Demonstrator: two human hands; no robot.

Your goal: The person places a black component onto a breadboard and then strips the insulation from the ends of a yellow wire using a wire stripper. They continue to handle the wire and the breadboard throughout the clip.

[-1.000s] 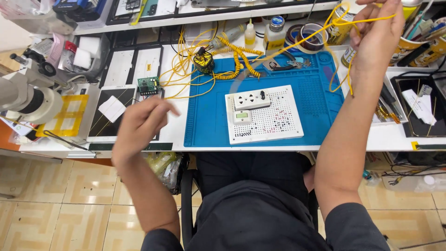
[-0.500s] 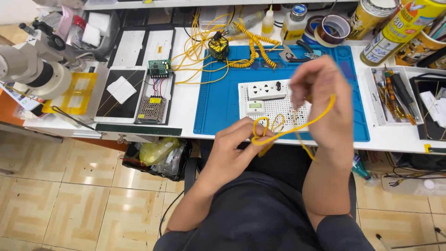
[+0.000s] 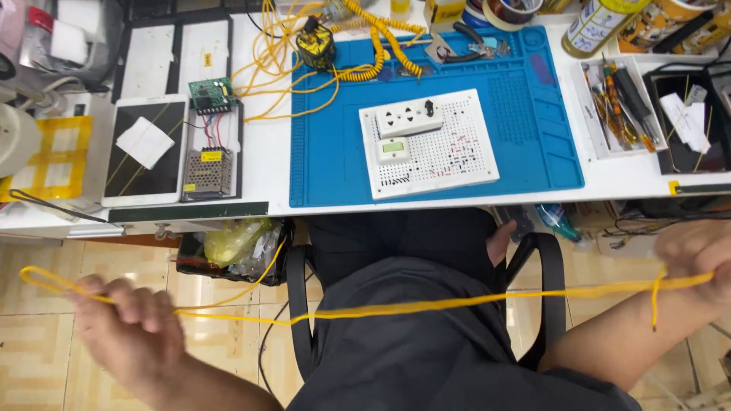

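Observation:
A long yellow wire (image 3: 426, 304) is stretched taut across my lap between both hands. My left hand (image 3: 126, 323) grips it at the lower left, above the tiled floor, with a loop of wire sticking out past the fist. My right hand (image 3: 697, 262) pinches the other end at the far right, blurred, with a short tail hanging down. On the bench behind, a white perforated board (image 3: 430, 144) with a socket and a switch lies on a blue work mat (image 3: 525, 114). More yellow wire (image 3: 304, 76) trails from the mat's top left.
A green circuit board (image 3: 211, 93) and a metal power supply (image 3: 209, 171) sit left of the mat, beside a dark tablet (image 3: 145, 148). A tool tray (image 3: 620, 103), pliers (image 3: 464, 49) and cans stand at the back right. A bin (image 3: 232, 247) sits under the bench.
My hands were together in front of the mat, working the yellow wire. They have pulled far apart and down, drawing the wire straight across my lap.

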